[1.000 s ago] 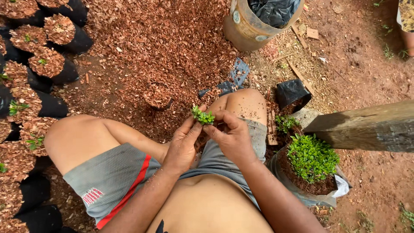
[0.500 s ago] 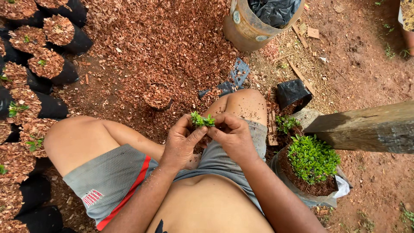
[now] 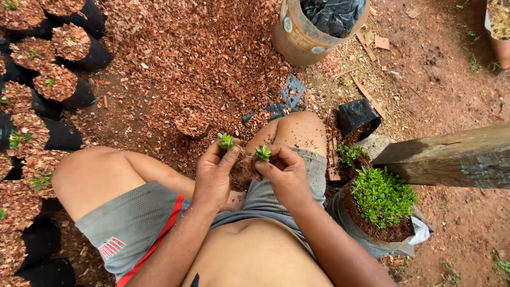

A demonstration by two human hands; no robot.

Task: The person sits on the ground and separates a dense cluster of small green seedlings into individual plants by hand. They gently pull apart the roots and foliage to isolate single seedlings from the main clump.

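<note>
I sit on the ground with my knees apart. My left hand [image 3: 214,174] pinches a small green seedling [image 3: 226,141] between thumb and fingers. My right hand [image 3: 287,172] pinches a second small seedling [image 3: 263,153]. A tangle of brown roots and soil [image 3: 244,166] hangs between the two hands. A half-buried black bag filled with reddish bark chips [image 3: 192,122] sits just beyond my hands.
Rows of black grow bags topped with bark chips [image 3: 50,82] line the left side, some with tiny sprouts. A sack of dense green seedlings [image 3: 381,197] stands at my right. A wooden beam [image 3: 451,157], an empty black bag [image 3: 359,117] and a brown bucket [image 3: 303,37] lie further off.
The single clump of seedlings held between both hands has been pulled apart. My left hand moved left with one sprout, while the right hand keeps the other.
</note>
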